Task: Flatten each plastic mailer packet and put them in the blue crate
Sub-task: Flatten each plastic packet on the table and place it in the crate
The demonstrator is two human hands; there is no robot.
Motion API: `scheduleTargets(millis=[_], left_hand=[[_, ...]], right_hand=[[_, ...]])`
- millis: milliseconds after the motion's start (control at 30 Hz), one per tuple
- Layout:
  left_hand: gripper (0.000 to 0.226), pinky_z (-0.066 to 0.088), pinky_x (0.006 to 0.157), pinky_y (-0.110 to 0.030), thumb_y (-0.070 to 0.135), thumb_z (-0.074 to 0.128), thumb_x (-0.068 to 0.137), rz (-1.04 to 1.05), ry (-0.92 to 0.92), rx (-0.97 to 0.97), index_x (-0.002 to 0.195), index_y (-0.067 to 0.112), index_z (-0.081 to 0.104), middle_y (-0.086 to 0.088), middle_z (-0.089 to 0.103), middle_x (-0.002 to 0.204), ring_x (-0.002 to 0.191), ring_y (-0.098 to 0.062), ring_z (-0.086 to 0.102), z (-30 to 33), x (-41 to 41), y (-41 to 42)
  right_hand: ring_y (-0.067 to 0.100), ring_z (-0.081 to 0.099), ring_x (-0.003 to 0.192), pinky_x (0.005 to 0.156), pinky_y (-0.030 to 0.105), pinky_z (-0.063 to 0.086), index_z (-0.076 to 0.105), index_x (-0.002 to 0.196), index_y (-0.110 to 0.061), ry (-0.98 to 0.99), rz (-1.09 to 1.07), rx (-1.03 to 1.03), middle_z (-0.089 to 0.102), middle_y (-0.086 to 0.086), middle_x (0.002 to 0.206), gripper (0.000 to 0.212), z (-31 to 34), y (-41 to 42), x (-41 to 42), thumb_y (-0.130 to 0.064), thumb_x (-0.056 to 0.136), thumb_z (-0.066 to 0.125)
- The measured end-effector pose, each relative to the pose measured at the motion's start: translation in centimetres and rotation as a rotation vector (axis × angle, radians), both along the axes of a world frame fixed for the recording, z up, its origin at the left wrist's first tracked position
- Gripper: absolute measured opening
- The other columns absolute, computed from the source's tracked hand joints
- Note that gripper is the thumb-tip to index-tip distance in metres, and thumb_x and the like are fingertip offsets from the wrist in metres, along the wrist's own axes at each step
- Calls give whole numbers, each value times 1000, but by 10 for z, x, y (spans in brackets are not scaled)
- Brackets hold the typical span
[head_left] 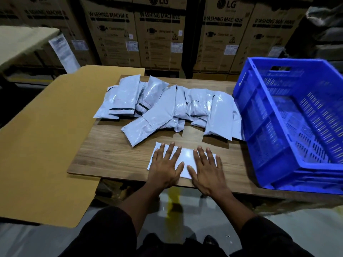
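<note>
Right now the flattening step is being carried out: both hands are pressing down on one plastic mailer packet (185, 160) that is lying at the near edge of the wooden table (111, 154), at about six o'clock from the table's middle. The left hand (165, 167) is covering the packet's left half and the right hand (206, 171) its right half, each with fingers straight and spread, palms down, gripping nothing. Only a bright strip of the packet is showing between the two hands, and it is looking fairly flat already.

Behind it, toward twelve o'clock, a heap of unflattened packets (167, 106) is waiting, overlapping one another and reaching nearly to the blue crate (259, 115). That crate is standing at three o'clock, at the table's right end; its floor is blurred, and I am seeing no packets in it, so the task seems to be at or near its start.

Next, I judge, the pressed packet is needing to be picked up by an edge and carried right over the crate's near wall, kept level so it is not puffing up again. A brown cardboard sheet (46, 145) is lying at nine o'clock.
</note>
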State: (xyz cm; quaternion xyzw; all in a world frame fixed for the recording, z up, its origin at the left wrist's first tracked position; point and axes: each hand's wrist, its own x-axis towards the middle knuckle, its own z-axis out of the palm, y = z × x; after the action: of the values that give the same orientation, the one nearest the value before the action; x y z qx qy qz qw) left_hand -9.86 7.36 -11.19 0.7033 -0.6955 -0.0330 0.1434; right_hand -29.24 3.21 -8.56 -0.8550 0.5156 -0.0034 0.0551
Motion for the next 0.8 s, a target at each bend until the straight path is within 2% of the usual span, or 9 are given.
scheduleTargets(millis=[133, 233, 333, 400, 500, 567, 600, 700, 800], left_hand=[[81, 4, 123, -52, 73, 16, 92, 65, -70, 167, 161, 31, 13, 1, 1, 169, 155, -33, -3, 5, 9, -1], [95, -9, 122, -48, 79, 2, 83, 123, -67, 250, 161, 26, -3, 3, -16, 168, 153, -23, -17, 12, 20, 2], [97, -17, 120, -49, 74, -8, 82, 156, -46, 268, 160, 15, -9, -2, -20, 166, 152, -21, -21, 18, 24, 5], [93, -21, 117, -48, 66, -8, 88, 154, -45, 224, 160, 8, -3, -8, -13, 167, 154, -24, -15, 20, 18, 6], [84, -4, 123, -45, 57, -9, 100, -5, 16, 107, 157, 4, 22, -14, 18, 166, 154, -28, 10, 23, -3, 6], [89, -4, 123, -43, 59, -20, 95, -77, 5, 139, 160, 13, 18, -6, 13, 168, 155, -23, 3, 19, -11, 6], [86, -3, 123, -44, 59, -19, 95, -72, -9, 144, 160, 17, 19, -2, 12, 168, 155, -23, 3, 16, -10, 7], [74, 8, 120, -48, 59, -2, 103, -52, -50, 145, 157, 24, 35, -1, 28, 164, 151, -34, 22, 12, 3, 12], [81, 8, 121, -51, 66, -10, 97, -20, -52, 165, 159, 28, 26, 3, 19, 167, 154, -34, 13, 9, 18, 10]], right_hand=[[20, -12, 152, 122, 47, -4, 2, 160, -24, 43, -13, 41, -11, -2, 166, 80, 2, -4, -22, -68, 93, 1], [17, -19, 151, 122, 47, -7, -5, 159, -22, 49, -47, 96, -17, -1, 165, 84, 6, -6, -29, -72, 92, 2], [20, -19, 151, 120, 52, -11, -6, 158, -17, 34, -110, 122, -17, 3, 165, 87, 13, -2, -30, -72, 92, 2], [26, -14, 152, 117, 58, -9, -1, 159, -15, 40, -74, 42, -12, 5, 166, 83, 15, 4, -24, -67, 95, 6], [27, 1, 153, 118, 63, 0, 11, 159, -17, 48, 160, -12, -1, 2, 167, 73, 9, 12, -2, -60, 100, 15], [25, 0, 154, 118, 63, -1, 13, 159, -21, 48, 248, -4, 3, -2, 167, 71, 5, 12, 8, -60, 100, 15], [22, -5, 153, 118, 62, -3, 10, 159, -23, 56, 260, 9, 0, -5, 167, 71, 5, 11, 10, -62, 100, 13], [16, -18, 151, 121, 51, -8, 0, 159, -25, 93, 230, 66, -11, -8, 166, 77, 10, 6, -3, -69, 97, 13], [20, -18, 151, 121, 52, -5, -2, 159, -22, 75, 193, 98, -16, -5, 165, 84, 15, 3, -22, -73, 94, 17]])
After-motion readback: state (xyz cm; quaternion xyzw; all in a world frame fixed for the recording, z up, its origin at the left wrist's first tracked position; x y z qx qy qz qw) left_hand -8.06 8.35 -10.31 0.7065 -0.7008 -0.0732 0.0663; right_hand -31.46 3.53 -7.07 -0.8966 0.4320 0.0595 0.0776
